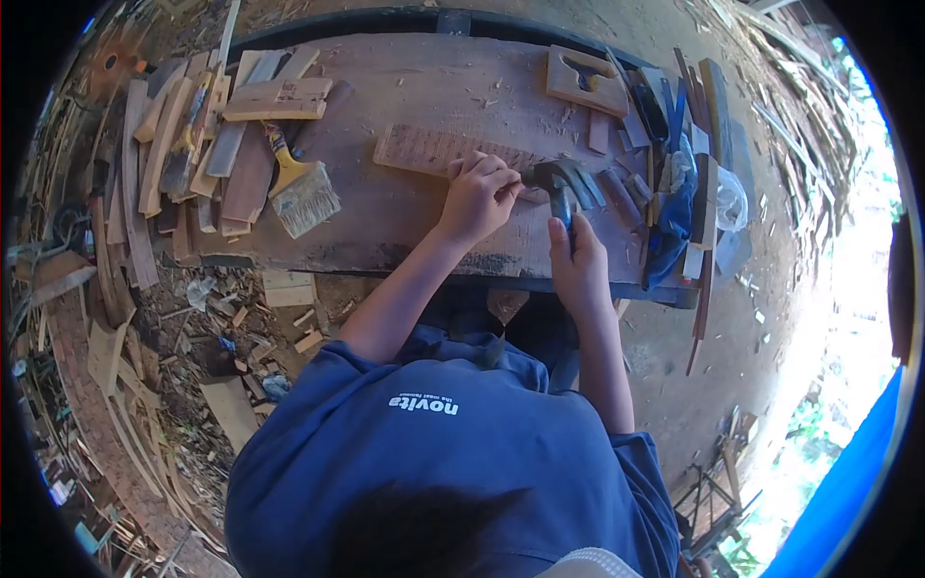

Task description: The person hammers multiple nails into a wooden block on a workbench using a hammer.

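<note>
My right hand is wrapped round the blue handle of a claw hammer. The hammer's dark metal head is over the right end of a reddish wooden board marked with rows of small dark dots. Over this board rests my left hand, fingers pinched together close to the hammer's face. Whatever the fingertips pinch is too small or too hidden to make out. Both hands are above the wooden workbench.
At the bench's left lie wood offcuts and a wide paintbrush. A handsaw's wooden handle, a blue cloth and a plastic bag are at the right. Wood scraps litter the ground.
</note>
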The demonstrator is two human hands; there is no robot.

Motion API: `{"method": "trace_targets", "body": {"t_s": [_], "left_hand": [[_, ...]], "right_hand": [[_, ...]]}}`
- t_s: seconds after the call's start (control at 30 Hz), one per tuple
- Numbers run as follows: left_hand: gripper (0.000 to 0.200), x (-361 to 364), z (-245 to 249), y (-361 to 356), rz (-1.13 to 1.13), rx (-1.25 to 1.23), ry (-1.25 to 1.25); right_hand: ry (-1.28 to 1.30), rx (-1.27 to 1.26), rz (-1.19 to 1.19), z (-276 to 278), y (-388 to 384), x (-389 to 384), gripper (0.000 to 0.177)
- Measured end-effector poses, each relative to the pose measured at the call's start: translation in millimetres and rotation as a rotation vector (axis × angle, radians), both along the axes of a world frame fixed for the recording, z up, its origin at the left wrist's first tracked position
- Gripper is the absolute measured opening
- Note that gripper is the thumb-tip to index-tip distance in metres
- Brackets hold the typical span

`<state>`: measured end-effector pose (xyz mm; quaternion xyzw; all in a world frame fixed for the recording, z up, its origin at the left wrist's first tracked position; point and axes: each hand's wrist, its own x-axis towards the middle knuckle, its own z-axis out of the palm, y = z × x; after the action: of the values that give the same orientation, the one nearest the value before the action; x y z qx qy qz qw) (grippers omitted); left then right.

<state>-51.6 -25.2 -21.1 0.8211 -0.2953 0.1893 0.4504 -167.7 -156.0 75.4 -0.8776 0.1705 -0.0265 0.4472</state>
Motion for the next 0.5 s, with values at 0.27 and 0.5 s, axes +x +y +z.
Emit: {"method": "trace_targets", "body": {"t_s": [0.27, 0.5], "left_hand": [[0.012, -0.7, -1.3, 2.5, -0.006, 0.008, 0.041], [0.013, -0.2, -2.1, 4.8, -0.02, -0.011, 0.063]], "right_hand": [[0.008, -0.05, 0.038, 3.0, -1.7, 3.9, 0.03], [-0.043, -0.083, 0.005, 0.5, -1.4, 2.9, 0.03]]}}
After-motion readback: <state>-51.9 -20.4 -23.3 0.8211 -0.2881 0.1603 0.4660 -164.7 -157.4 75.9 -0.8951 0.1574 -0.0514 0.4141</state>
